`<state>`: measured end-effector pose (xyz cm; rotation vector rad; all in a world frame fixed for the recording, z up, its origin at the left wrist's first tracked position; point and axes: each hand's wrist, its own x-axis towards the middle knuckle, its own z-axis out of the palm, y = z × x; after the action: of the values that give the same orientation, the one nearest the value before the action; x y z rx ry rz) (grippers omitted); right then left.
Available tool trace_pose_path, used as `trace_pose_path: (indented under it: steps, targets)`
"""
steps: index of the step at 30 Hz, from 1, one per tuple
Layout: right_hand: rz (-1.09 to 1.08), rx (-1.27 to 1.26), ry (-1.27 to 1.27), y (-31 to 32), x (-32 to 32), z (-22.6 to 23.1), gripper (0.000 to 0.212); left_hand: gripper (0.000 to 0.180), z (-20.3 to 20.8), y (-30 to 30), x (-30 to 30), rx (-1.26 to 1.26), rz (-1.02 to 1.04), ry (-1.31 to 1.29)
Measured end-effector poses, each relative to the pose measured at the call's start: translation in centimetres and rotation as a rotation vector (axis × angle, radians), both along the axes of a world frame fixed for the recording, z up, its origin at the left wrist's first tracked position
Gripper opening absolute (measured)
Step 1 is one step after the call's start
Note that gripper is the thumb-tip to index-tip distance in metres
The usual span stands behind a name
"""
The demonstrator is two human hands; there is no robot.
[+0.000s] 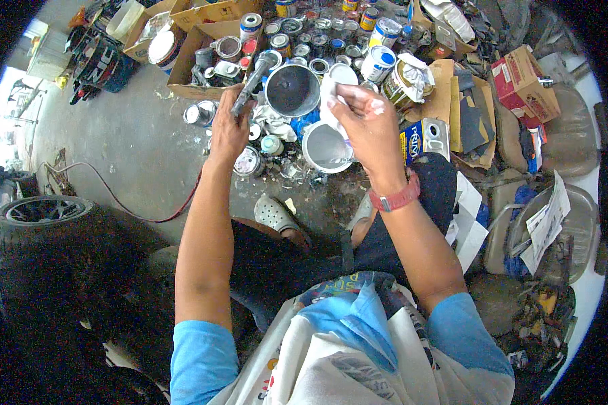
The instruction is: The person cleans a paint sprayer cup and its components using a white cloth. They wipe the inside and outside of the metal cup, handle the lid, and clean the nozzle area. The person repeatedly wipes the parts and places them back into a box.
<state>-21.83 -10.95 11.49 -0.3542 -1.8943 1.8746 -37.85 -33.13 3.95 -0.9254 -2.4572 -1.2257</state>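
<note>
Black and grey metal on the left: probable spray gun [251, 84], gripped snug by the left hand [228, 128] and pointing up and away from the knuckles. Just right of that hand, a round dark grey cup [292, 91], mouth up, maybe joined to the gun, maybe just beside, can't tell. Right hand [371, 120] closed in a pinch, thumb against fingers, on a thin white scrap [327, 101], paper or cloth, too blurry to say. White smears [378, 106] on that same hand, so probably some messy paint handling already done. Below it, a pale grey tub [325, 150], open, with not much visible inside; emptied or not yet filled, wouldn't bet on either. Dark cup also already uncovered. Left to do, as far as visible: scrap not yet let go, gun not yet put down, so would call this mid-job rather than finished. Near the left hand, below and to its right, a squat paint can [248, 162] with a messy white top, plus a small aqua-topped jar [271, 144]. Beyond the left hand, an open cardboard box [180, 74] crammed with cans. Right of the right hand, a blue and yellow rectangular tin [424, 140]. Down and left of the left hand, a reddish hose [142, 215], hidden partway; no visible link to the gun.
</note>
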Motion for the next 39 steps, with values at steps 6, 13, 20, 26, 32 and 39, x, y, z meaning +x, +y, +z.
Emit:
trace_pose_path:
  steps: [6,13,20,26,32,39]
  targets:
    - [-0.025,-0.021,0.102,0.2,2.4,1.9,0.013,0.044,0.1,0.5,0.4,-0.113,0.003,0.078]
    - [0.255,-0.757,0.031,-0.5,1.0,-0.9,0.025,0.049,-0.4,1.6,1.7,-0.285,0.022,0.257]
    - [0.389,-1.004,0.031,0.7,1.8,-3.4,0.033,0.033,-0.5,1.3,2.4,-0.362,-0.05,0.326]
    - [0.322,-0.983,0.085,-0.4,1.5,-4.0,0.027,0.028,-0.5,1.2,2.6,-0.35,-0.104,0.38]
    - [0.504,-0.814,-0.318,0.6,0.8,-4.2,0.079,0.035,-0.2,0.9,3.1,-0.393,-0.186,0.39]
    - [0.417,-0.202,-0.234,0.1,1.3,-2.6,0.055,0.045,0.6,1.1,3.5,-0.38,-0.069,0.239]
